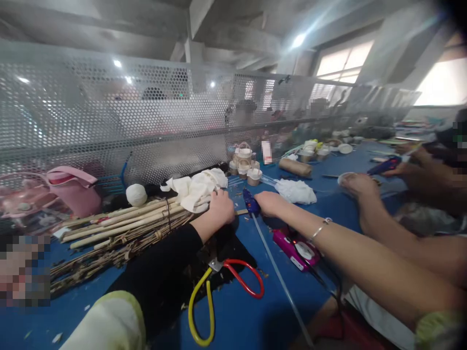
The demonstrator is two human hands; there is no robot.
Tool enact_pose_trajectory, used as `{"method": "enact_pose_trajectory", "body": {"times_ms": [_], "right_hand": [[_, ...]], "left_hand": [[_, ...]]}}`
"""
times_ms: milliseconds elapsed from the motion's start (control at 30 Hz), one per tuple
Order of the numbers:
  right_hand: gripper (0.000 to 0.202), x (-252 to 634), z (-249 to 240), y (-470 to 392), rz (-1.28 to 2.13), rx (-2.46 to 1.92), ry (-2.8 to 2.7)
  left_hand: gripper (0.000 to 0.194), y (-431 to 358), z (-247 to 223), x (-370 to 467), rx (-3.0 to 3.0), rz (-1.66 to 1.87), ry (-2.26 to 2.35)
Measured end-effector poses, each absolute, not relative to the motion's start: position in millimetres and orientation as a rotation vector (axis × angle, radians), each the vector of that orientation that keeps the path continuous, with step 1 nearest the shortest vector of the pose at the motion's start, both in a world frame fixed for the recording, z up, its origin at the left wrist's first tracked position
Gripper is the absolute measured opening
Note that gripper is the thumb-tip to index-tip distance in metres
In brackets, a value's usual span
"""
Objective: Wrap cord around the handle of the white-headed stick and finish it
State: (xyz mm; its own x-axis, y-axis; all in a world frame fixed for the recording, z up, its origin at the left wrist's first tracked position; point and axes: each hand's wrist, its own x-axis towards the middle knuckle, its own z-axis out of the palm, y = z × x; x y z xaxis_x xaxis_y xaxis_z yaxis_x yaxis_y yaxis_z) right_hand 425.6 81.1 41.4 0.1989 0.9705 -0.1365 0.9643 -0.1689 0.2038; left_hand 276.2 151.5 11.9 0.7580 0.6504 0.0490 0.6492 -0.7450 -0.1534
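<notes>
My right hand (269,203) is wrapped round a blue glue gun (250,201), with a long clear glue stick (277,272) trailing from its back towards me. My left hand (221,206) is closed beside a crumpled white cloth (200,187); its fingertips are partly hidden, so what they grip is unclear. A thin wooden strip (241,212) shows between my hands. Below my left forearm lie scissors with one red and one yellow handle (209,311), their blades hard to see against a black cloth (233,248).
Bundled sticks and dried stems (127,228), a white yarn ball (136,195) and a pink bag (75,189) lie left. Small cups (254,176), a brown roll (295,167) and a magenta power strip (295,250) are around. A co-worker's hand (359,187) works at right; a perforated screen (164,121) stands behind.
</notes>
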Motion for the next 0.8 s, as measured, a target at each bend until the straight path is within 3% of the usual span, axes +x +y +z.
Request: {"method": "enact_pose_trajectory", "body": {"times_ms": [100, 500, 600, 800], "right_hand": [[0.032, 427, 43, 80, 0.014, 2.206, 1.864], [0.033, 423, 39, 100, -0.083, 2.192, 1.690], [0.029, 416, 47, 95, -0.064, 2.196, 1.691], [0.033, 347, 62, 34, 0.057, 2.152, 2.039]], "left_hand": [[0.024, 154, 8, 280, -2.805, -0.034, -0.984], [0.029, 161, -4, 298, -2.897, -0.283, -1.077], [0.042, 156, 15, 254, -2.907, -0.379, -1.037], [0.030, 151, 32, 87, -2.829, -0.331, -1.205]]}}
